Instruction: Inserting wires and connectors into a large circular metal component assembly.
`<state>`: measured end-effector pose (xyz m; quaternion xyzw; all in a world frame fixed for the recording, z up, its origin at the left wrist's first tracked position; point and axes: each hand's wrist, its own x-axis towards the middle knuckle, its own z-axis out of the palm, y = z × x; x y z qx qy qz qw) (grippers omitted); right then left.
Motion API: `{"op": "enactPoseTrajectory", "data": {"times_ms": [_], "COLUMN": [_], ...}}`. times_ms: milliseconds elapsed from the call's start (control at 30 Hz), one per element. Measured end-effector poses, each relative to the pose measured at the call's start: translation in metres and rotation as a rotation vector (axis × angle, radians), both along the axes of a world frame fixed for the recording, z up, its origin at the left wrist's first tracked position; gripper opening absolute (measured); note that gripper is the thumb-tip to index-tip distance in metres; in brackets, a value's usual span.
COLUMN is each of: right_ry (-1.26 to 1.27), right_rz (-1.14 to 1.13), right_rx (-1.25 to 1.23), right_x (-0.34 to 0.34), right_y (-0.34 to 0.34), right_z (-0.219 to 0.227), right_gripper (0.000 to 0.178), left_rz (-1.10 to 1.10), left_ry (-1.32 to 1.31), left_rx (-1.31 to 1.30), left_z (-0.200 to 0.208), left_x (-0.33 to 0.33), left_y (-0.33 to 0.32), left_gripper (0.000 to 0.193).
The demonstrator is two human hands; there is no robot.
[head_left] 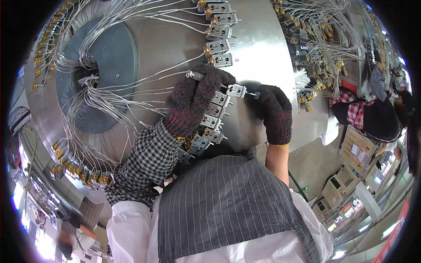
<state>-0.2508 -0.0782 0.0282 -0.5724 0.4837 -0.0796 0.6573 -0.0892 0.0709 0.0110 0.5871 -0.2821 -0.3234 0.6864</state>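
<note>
Both my hands wear dark knitted gloves over a round, polished metal table. My left hand (pixel 193 98) is closed around a silver rod-like tool (pixel 194 75), whose knobbed end sticks out on the left. Its fingertips are at the left side of a small silver metal block (pixel 237 90) with round holes. From the block's right side a thin metal shaft (pixel 251 94) runs to the pinched fingers of my right hand (pixel 275 111). Those fingers partly hide the shaft's end. More silver blocks (pixel 218 98) line the table just below my left hand.
Similar blocks (pixel 219 32) with white wires stand in a row farther off. The wires (pixel 94 98) gather at a grey disc (pixel 125 52) in the table's middle. Wired brass-coloured parts (pixel 79 173) hang at the left rim. At right, a person in checked clothing (pixel 351 109) is beside another wire bundle.
</note>
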Motion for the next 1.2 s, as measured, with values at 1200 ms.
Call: {"op": "enactPoseTrajectory", "data": {"times_ms": [1200], "right_ry": [0.083], "right_rz": [-0.021], "right_rx": [0.16], "right_x": [0.01], "right_y": [-0.001], "right_z": [0.014], "right_gripper": [0.019], "left_rz": [0.041], "left_ry": [0.072], "left_rx": [-0.178], "left_z": [-0.022], "left_x": [-0.003], "left_y": [-0.001], "left_gripper": [0.029]}}
